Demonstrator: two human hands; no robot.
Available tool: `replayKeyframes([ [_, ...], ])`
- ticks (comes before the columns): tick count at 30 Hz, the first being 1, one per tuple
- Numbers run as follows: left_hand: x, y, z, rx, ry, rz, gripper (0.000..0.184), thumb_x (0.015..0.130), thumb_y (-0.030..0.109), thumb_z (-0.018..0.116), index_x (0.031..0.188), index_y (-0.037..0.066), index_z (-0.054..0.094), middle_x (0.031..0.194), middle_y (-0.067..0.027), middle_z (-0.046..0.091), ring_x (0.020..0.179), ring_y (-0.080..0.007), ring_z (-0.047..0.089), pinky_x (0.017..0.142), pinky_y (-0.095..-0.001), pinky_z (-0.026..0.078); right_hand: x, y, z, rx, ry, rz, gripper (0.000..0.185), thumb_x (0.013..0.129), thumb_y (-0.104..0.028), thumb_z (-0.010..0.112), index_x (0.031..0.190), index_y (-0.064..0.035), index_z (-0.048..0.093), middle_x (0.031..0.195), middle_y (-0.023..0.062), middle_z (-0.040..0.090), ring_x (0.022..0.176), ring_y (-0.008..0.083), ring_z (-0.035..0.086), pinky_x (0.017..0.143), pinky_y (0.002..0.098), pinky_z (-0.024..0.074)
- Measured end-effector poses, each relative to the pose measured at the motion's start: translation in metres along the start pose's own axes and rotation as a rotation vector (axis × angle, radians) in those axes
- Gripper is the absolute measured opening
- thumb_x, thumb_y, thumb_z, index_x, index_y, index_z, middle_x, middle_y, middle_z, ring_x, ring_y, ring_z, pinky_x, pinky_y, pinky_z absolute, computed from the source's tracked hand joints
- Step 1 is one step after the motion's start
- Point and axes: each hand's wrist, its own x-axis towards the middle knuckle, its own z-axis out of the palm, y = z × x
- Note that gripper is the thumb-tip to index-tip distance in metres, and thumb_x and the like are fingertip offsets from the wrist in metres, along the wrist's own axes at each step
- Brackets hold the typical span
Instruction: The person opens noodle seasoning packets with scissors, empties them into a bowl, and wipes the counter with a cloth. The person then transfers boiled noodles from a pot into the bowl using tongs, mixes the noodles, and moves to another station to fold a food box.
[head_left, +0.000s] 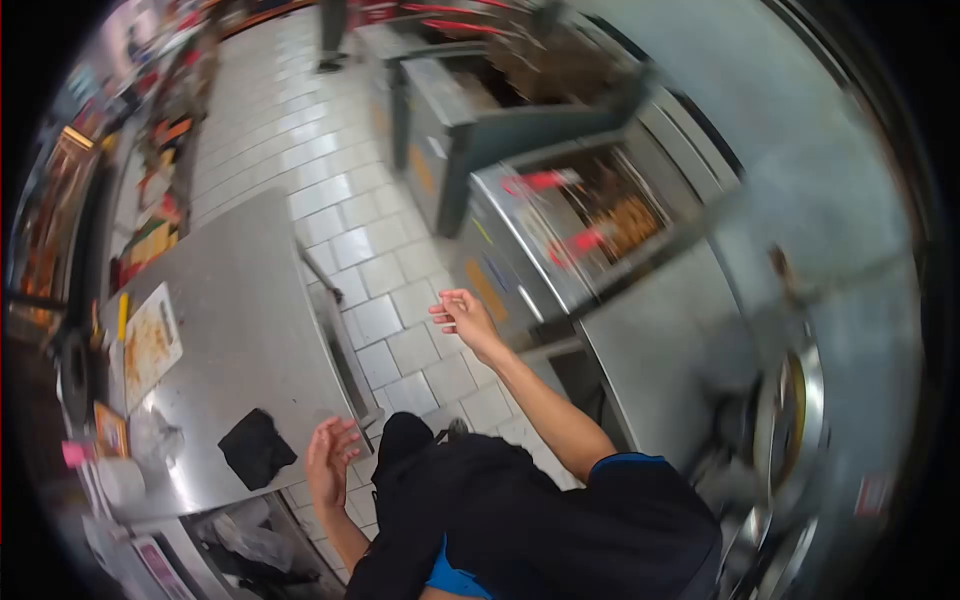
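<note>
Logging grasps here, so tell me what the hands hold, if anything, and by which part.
Nothing is held: the left hand and the right hand are both open and empty.

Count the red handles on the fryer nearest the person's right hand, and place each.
2. The farther red handle is at the fryer's far end; the nearer red handle is beside the golden food. Blur could hide others.

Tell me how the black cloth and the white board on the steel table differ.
The white board is flat and roughly rectangular; the black cloth is rumpled, with an irregular outline. The white board shows brownish stains, while the black cloth looks uniformly dark. Both lie on the steel table.
</note>
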Motion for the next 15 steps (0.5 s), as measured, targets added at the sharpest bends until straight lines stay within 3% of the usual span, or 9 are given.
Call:
replayKeyframes([
  [2,0.014,0.006,0.008,0.136,0.089,-0.062,0.035,0.104,0.032,0.046,0.112,0.001,0.062,0.114,-0.0133,0.068,0.093,-0.0195,0.064,0.077,-0.0305,0.048,0.065,-0.033,0.036,-0.039,-0.167,-0.091,0.03,0.103,-0.028,0.051,0.122,-0.0048,0.052,0.108,0.0133,0.069,0.097,0.0168,0.066,0.079,0.0314,0.052],
  [3,0.031,0.003,0.0,0.097,0.183,-0.006,0.035,0.104,0.032,0.046,0.112,0.001,0.062,0.114,-0.0133,0.068,0.093,-0.0195,0.064,0.077,-0.0305,0.048,0.091,-0.048,0.056,-0.069,-0.279,-0.093,0.03,0.103,-0.028,0.051,0.122,-0.0048,0.052,0.108,0.0133,0.069,0.097,0.0168,0.066,0.079,0.0314,0.052],
  [5,0.082,-0.012,-0.02,0.277,0.237,-0.061,0.04,0.103,0.037,0.047,0.089,0.004,0.066,0.105,-0.0123,0.07,0.091,-0.0192,0.064,0.077,-0.033,0.051,0.136,-0.071,0.09,-0.047,-0.357,-0.114,0.032,0.103,-0.028,0.051,0.124,-0.0042,0.052,0.109,0.0131,0.069,0.095,0.0177,0.066,0.078,0.0319,0.0524],
  [6,0.108,-0.006,-0.019,0.236,0.317,-0.012,0.04,0.103,0.037,0.047,0.089,0.004,0.066,0.105,-0.0123,0.07,0.091,-0.0192,0.064,0.077,-0.033,0.051,0.158,-0.075,0.103,-0.074,-0.405,-0.093,0.032,0.103,-0.028,0.051,0.125,-0.004,0.052,0.109,0.0131,0.069,0.094,0.0181,0.067,0.079,0.032,0.0527],
  [8,0.163,0.02,-0.008,0.247,0.32,0.012,0.042,0.103,0.029,0.046,0.075,0.003,0.063,0.099,-0.0128,0.072,0.09,-0.0163,0.063,0.075,-0.0309,0.049,0.187,-0.066,0.112,-0.143,-0.465,-0.021,0.033,0.103,-0.027,0.052,0.125,-0.0036,0.052,0.109,0.013,0.069,0.093,0.0191,0.067,0.079,0.0324,0.0532],
  [11,0.258,0.055,0.004,0.298,0.321,0.078,0.035,0.101,0.025,0.045,0.078,0.003,0.059,0.103,-0.0103,0.071,0.091,-0.0157,0.062,0.077,-0.031,0.049,0.225,-0.064,0.106,-0.296,-0.627,0.168,0.032,0.102,-0.026,0.053,0.125,-0.0035,0.053,0.109,0.0123,0.069,0.093,0.0193,0.068,0.078,0.0324,0.0534],
  [15,0.375,0.143,0.049,0.306,0.28,0.168,0.019,0.098,0.016,0.051,0.094,0.004,0.064,0.106,-0.0062,0.07,0.093,-0.0136,0.062,0.078,-0.0298,0.049,0.292,-0.068,0.066,-0.365,-0.524,0.299,0.033,0.101,-0.025,0.054,0.126,-0.0037,0.054,0.112,0.0124,0.069,0.092,0.0198,0.068,0.075,0.0319,0.0542],
])
